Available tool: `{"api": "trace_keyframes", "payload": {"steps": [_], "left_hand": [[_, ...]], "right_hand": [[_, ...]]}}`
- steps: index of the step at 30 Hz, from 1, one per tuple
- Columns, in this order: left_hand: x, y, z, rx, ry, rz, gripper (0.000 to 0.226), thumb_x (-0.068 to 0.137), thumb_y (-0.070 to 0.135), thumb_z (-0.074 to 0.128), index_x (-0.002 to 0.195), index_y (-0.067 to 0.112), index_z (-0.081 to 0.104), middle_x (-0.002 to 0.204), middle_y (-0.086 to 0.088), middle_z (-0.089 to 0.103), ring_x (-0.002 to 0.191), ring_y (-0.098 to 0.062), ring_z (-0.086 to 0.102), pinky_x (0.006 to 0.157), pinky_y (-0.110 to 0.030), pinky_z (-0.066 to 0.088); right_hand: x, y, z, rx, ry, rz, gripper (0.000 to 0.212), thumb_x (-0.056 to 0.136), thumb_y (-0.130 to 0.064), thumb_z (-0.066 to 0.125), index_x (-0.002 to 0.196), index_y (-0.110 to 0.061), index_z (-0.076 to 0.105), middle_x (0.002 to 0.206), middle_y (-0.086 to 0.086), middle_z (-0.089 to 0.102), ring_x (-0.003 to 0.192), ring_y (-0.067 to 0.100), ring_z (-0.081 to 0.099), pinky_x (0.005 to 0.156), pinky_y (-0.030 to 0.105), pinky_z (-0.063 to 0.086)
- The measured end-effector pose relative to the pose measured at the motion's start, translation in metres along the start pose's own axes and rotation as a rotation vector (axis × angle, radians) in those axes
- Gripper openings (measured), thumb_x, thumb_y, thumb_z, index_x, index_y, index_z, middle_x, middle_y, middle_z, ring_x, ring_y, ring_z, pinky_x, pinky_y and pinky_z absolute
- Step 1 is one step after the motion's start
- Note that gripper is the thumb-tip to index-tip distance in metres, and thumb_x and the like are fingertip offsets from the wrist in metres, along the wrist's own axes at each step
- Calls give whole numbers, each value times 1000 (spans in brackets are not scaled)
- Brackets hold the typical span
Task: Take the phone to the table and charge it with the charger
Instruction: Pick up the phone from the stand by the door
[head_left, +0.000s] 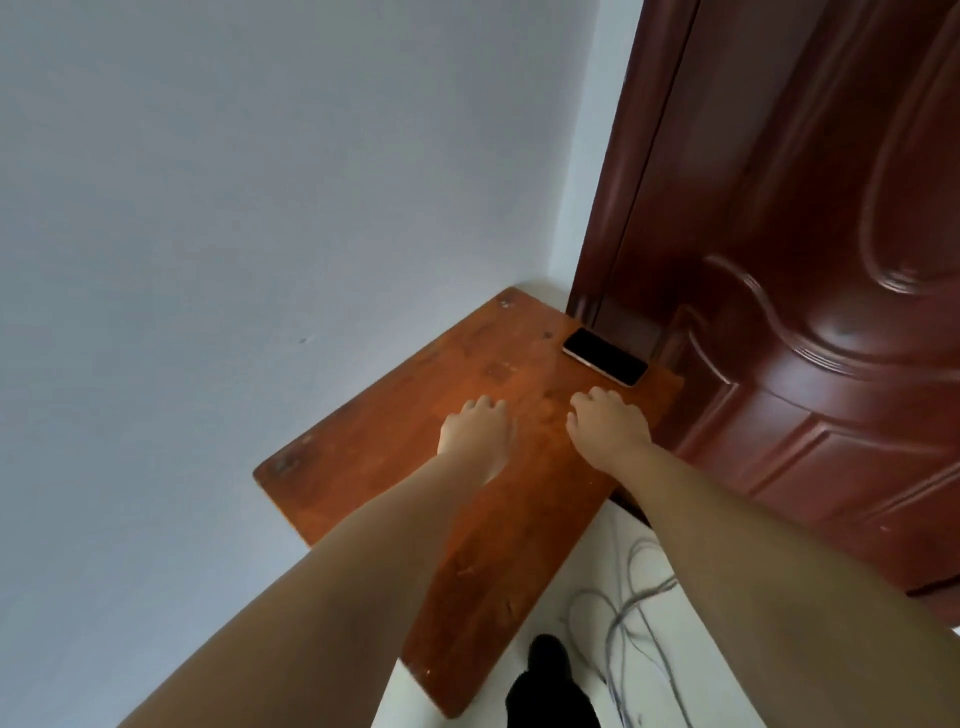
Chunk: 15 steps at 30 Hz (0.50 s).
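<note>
Black glass-faced phone (605, 356) lies far right on the orange-brown wooden board (395, 467); right hand (608, 423) and left hand (475, 431), both loosely curled and empty, should pinch its long edges.

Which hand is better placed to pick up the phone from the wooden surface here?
The right hand. It hovers just short of the phone, which lies screen-up near the door at the wooden surface's far right edge. The left hand sits farther left and would probably have to cross over.

No text, label or number can be read anywhere.
</note>
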<state>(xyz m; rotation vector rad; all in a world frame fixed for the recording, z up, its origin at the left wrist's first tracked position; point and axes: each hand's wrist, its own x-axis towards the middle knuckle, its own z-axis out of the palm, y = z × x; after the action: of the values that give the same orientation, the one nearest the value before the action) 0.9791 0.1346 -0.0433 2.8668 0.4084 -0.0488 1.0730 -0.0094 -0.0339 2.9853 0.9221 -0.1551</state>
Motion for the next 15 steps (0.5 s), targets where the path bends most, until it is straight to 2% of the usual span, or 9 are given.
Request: {"api": "trace_keyframes", "payload": {"steps": [4, 8, 11, 13, 15], "left_hand": [[79, 11, 24, -80, -31, -119, 34, 96, 29, 42, 126, 13, 48, 121, -9, 56, 110, -29, 52, 88, -42, 49], [148, 23, 54, -106, -101, -185, 40, 97, 29, 39, 134, 15, 42, 135, -12, 49, 124, -33, 45, 96, -45, 44], [187, 33, 77, -153, -123, -253, 39, 97, 29, 39, 133, 16, 40, 134, -12, 49, 126, -33, 44, 96, -45, 43], [201, 37, 91, -140, -99, -270, 41, 97, 29, 39, 135, 17, 37, 135, -11, 48, 126, -32, 43, 98, -45, 41], [216, 39, 106, -133, -71, -283, 44, 97, 32, 37, 139, 18, 31, 143, -11, 41, 133, -32, 35, 106, -46, 33]], "right_hand": [[85, 46, 9, 9, -52, -63, 34, 97, -29, 32, 118, -12, 54, 121, 10, 55, 113, 28, 50, 89, 43, 43], [153, 91, 23, -3, -63, -103, 33, 97, -27, 32, 114, -12, 55, 115, 9, 58, 108, 27, 53, 85, 40, 43], [192, 115, 39, 42, -80, -81, 32, 97, -26, 35, 114, -12, 57, 116, 9, 60, 109, 27, 54, 87, 41, 42], [204, 124, 50, 62, -27, -73, 34, 95, -31, 39, 118, -12, 56, 118, 9, 60, 110, 27, 54, 88, 41, 42], [214, 133, 61, 72, -2, -59, 47, 92, -41, 44, 127, -11, 50, 127, 10, 56, 116, 27, 51, 91, 42, 42]]}}
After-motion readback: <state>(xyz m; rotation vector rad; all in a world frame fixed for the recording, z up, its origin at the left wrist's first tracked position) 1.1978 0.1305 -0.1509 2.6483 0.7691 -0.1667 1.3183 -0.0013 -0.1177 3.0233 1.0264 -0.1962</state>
